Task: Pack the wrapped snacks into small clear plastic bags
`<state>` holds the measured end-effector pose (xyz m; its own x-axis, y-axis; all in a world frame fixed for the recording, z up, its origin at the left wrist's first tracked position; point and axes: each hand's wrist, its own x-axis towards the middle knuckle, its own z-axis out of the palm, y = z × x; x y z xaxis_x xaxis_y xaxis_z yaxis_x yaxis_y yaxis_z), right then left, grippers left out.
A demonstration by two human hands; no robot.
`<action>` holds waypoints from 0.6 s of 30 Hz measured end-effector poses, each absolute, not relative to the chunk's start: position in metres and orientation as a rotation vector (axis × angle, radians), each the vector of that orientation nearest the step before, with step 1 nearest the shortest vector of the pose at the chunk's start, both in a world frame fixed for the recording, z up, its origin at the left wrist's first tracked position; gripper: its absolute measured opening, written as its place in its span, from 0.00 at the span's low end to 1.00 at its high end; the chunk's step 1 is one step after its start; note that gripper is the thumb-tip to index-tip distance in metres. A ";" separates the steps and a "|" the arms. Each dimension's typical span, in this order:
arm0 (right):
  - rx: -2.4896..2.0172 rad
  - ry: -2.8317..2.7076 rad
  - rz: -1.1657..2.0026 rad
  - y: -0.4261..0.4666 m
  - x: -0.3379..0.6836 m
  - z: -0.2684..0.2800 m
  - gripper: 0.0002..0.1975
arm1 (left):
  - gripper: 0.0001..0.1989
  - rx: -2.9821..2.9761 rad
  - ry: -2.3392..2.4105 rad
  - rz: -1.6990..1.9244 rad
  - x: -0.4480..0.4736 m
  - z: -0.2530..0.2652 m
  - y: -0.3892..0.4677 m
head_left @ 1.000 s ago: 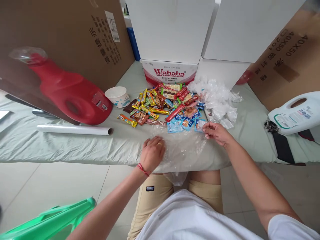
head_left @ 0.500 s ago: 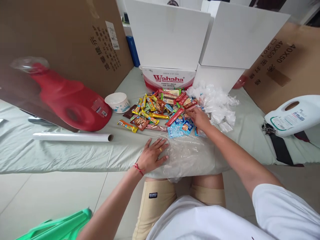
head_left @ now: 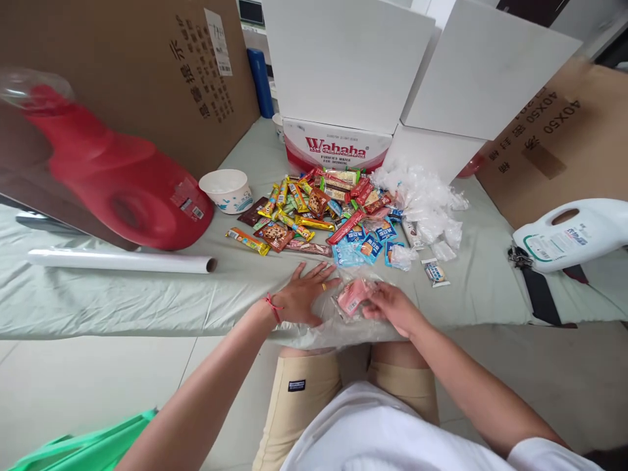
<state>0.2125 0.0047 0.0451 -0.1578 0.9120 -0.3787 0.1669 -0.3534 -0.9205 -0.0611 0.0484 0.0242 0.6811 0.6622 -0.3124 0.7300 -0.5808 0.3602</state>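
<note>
My right hand (head_left: 392,307) is closed on the edge of a pink snack packet (head_left: 354,296) in clear wrapping, just above the cloth near the table's front edge. Flat on the cloth and a thin clear plastic bag (head_left: 318,333), my left hand (head_left: 304,292) has its fingers spread. Beyond both hands lies a heap of wrapped snacks: a red wafer bar (head_left: 346,227), a brown cookie packet (head_left: 275,235), yellow bars (head_left: 314,224) and blue sachets (head_left: 370,247). One small white-and-blue packet (head_left: 434,273) lies apart at the right.
Crumpled clear plastic bags (head_left: 426,196) lie right of the heap, before a Wahaha carton (head_left: 338,147). At left are a paper bowl (head_left: 226,190), a red jug (head_left: 132,176) and a white roll (head_left: 122,261). A white detergent bottle (head_left: 569,235) lies at right.
My right hand has come back from the heap toward the front edge with the pink packet. The small white-and-blue packet now shows on the cloth. My left hand stays flat.
</note>
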 end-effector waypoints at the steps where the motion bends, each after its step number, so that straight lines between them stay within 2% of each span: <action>1: -1.602 -1.440 1.455 0.002 0.215 0.046 0.24 | 0.56 2.431 1.068 -0.215 -0.062 0.025 0.049; 5: -1.834 -2.122 0.469 0.046 0.240 0.073 0.16 | 0.57 2.433 1.018 -0.233 -0.067 0.025 0.052; 6: -1.802 -2.194 0.254 0.067 0.244 0.079 0.16 | 0.58 2.437 1.000 -0.217 -0.068 0.025 0.053; 8: -1.744 -2.266 0.004 0.115 0.246 0.083 0.24 | 0.59 2.438 0.962 -0.180 -0.072 0.026 0.055; 10: -1.711 -2.359 -0.045 0.158 0.242 0.078 0.28 | 0.59 2.424 0.953 -0.156 -0.079 0.028 0.056; 14: -1.673 -2.461 0.000 0.200 0.238 0.068 0.18 | 0.54 2.360 1.115 -0.125 -0.112 0.027 0.046; 18: -1.648 -2.115 0.027 0.181 0.256 0.087 0.15 | 0.42 2.249 1.339 0.049 -0.152 0.016 0.025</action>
<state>0.2564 0.1813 0.0868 -0.1795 0.9237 0.3386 0.9147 0.2834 -0.2881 -0.1522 0.0253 0.0161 0.5111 0.8293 -0.2261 0.8106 -0.3775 0.4476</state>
